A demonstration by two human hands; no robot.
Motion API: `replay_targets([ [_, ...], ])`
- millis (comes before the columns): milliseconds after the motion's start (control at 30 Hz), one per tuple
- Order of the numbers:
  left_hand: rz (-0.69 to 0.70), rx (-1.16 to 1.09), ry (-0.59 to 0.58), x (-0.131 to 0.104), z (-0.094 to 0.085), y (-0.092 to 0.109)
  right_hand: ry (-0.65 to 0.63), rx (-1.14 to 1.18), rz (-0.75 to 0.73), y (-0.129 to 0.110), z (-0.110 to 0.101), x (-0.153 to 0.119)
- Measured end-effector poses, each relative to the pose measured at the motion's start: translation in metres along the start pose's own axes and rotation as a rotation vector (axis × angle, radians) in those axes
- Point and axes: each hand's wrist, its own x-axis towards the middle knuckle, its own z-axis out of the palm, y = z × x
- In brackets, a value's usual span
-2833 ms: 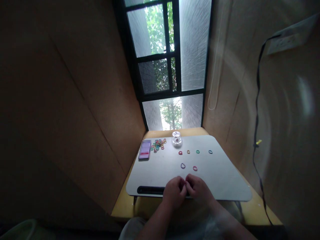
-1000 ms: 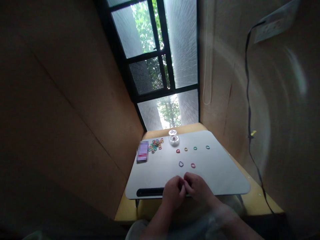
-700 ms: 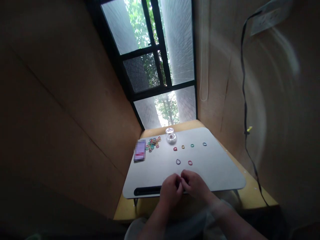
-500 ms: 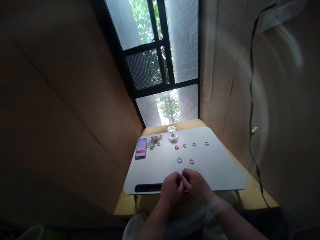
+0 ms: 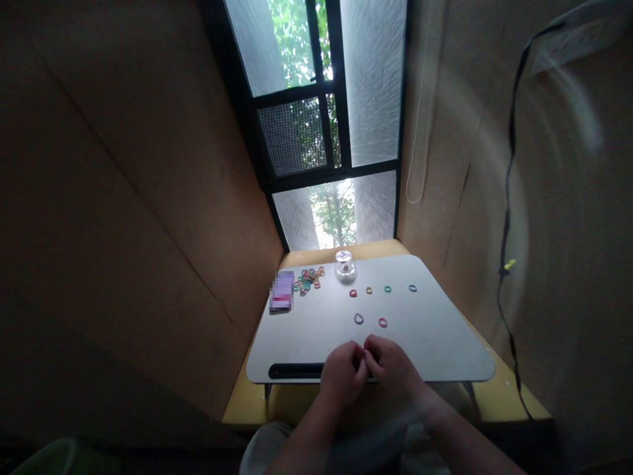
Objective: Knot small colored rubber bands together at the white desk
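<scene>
My left hand point(image 5: 345, 373) and my right hand point(image 5: 390, 361) meet over the near edge of the white lap table point(image 5: 316, 336). Fingertips on both are pinched together, and whatever they grip is hidden between them. Just beyond lie a purple band point(image 5: 359, 318), bent out of round, and a pink band point(image 5: 382, 322). Farther back runs a row of small ring-shaped bands: red point(image 5: 353, 293), yellow point(image 5: 368, 290), green point(image 5: 388, 289) and blue point(image 5: 413, 288). A pile of mixed coloured bands point(image 5: 309, 280) sits at the back left.
A clear round container point(image 5: 345, 269) stands at the table's back, beside the pile. At the left edge lies a phone point(image 5: 281, 291) with a blurred screen. A black slot point(image 5: 297, 371) runs along the near edge. A dark cable point(image 5: 509, 171) hangs down the right wall.
The view has shifted slightly, so the whole scene sits a little farther right. My hands stay pinched together in the same place, and the bands on the table have not moved.
</scene>
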Motion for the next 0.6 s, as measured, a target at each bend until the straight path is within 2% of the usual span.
replay_targets([
  [600,-0.006,-0.001,0.004,-0.0019,-0.0014,-0.0005,0.002,-0.026,-0.001,-0.0018,0.0011,-0.0007],
])
